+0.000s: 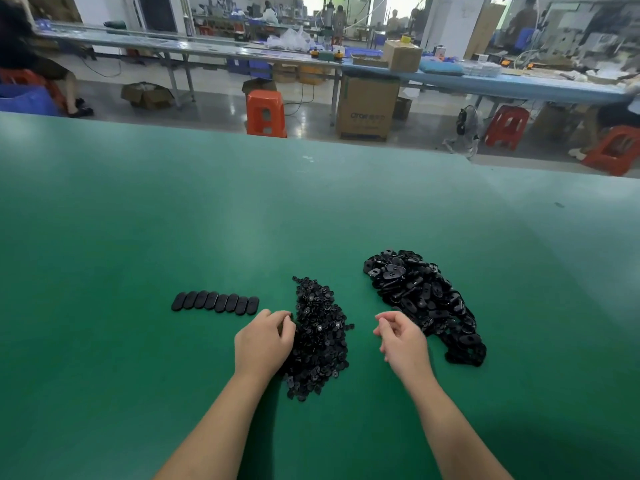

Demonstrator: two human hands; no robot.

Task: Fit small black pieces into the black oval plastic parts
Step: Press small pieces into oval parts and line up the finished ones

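Your left hand [265,341] rests at the left edge of the heap of small pieces [318,337], fingers curled down into it; whether it has one pinched I cannot tell. Your right hand [401,339] hovers just right of that heap, loosely curled and empty. Pick a single piece, not a clump, then take one oval part from the pile [426,303] further right. The finished row [215,302] lies left of the heap on the worktop [138,237].

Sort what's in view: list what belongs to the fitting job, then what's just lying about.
Job: pile of small black pieces; heap of oval parts; row of ovals; left hand; right hand.
Lying about: orange stool; cardboard box; floor fan.
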